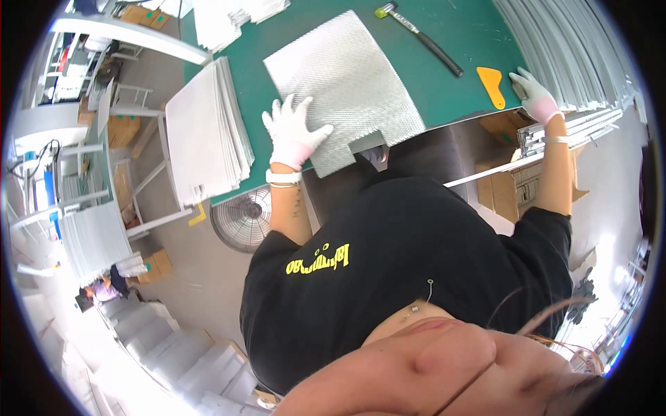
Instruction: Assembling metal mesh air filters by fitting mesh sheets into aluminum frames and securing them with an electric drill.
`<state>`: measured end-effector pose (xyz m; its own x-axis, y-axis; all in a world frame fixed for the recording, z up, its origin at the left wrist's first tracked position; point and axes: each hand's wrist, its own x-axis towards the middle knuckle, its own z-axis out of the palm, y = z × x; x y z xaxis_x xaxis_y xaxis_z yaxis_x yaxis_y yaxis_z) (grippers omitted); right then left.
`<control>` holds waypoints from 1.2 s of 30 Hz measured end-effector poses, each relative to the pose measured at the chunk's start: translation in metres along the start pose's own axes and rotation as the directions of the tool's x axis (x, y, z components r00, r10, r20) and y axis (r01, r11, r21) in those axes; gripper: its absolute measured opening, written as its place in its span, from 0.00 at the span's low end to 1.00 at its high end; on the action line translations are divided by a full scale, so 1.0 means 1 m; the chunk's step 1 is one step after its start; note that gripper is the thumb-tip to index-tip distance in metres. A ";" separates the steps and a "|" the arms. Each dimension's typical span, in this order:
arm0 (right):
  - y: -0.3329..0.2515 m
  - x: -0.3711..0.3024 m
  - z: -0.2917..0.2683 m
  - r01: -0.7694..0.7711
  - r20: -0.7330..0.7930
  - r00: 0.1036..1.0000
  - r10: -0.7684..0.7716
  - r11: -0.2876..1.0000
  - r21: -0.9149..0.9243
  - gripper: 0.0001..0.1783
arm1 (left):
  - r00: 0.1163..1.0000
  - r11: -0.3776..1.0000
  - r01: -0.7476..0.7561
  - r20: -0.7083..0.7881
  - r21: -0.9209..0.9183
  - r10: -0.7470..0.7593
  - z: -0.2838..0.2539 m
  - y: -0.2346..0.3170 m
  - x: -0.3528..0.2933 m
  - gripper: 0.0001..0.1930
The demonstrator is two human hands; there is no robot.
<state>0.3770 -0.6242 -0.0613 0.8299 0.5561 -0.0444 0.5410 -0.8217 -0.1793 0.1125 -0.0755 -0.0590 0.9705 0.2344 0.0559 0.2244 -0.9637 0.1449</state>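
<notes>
The person is wearing a black short-sleeved T-shirt (409, 263) with yellow chest print, white knit pink-cuffed gloves, and wristbands.

My right hand (533, 96): fingertips lost among grey strip stack (576, 48), grip unclear. Strip stack cut by top rim. Mesh sheet (343, 87) near corner hidden under left hand (293, 132). Person (104, 288) far left too small to make out.

Bright, even overhead light fills the scene, and the green bench (458, 41) shows only soft, short shadows. The floor at lower left and the right rim blow out to white glare. Fisheye distortion bends straight edges toward the dark circular border. The nearest parts at the bottom are blurred; the centre stays sharp.
</notes>
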 end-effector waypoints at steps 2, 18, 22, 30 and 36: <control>0.005 0.009 -0.018 0.008 0.119 0.993 -0.007 1.000 -0.006 0.36 | 0.998 0.999 0.040 -0.043 0.015 -0.039 -0.008 0.025 -0.020 0.41; -0.310 -0.083 0.103 -0.401 0.428 0.850 -0.306 0.149 0.904 0.13 | 0.805 -0.703 0.279 0.558 -0.654 -0.200 0.079 0.101 -0.127 0.20; -0.336 -0.077 0.150 -0.546 0.495 0.834 -0.245 -0.492 0.678 0.14 | 0.797 -0.594 0.233 0.501 -0.770 -0.337 0.074 0.108 -0.122 0.17; -0.338 -0.067 0.141 -0.402 0.402 0.911 -0.093 -0.420 0.814 0.15 | 0.815 -0.562 0.111 0.399 -0.820 -0.421 0.083 0.113 -0.121 0.13; -0.341 -0.070 0.142 -0.360 0.388 0.921 -0.035 -0.459 0.812 0.13 | 0.828 -0.578 0.159 0.427 -0.801 -0.363 0.082 0.112 -0.122 0.17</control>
<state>0.1156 -0.3656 -0.1363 0.6925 0.5891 -0.4163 -0.6577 0.2786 -0.6999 0.0265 -0.2223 -0.1304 0.7600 0.4892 -0.4279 -0.0451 0.6965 0.7161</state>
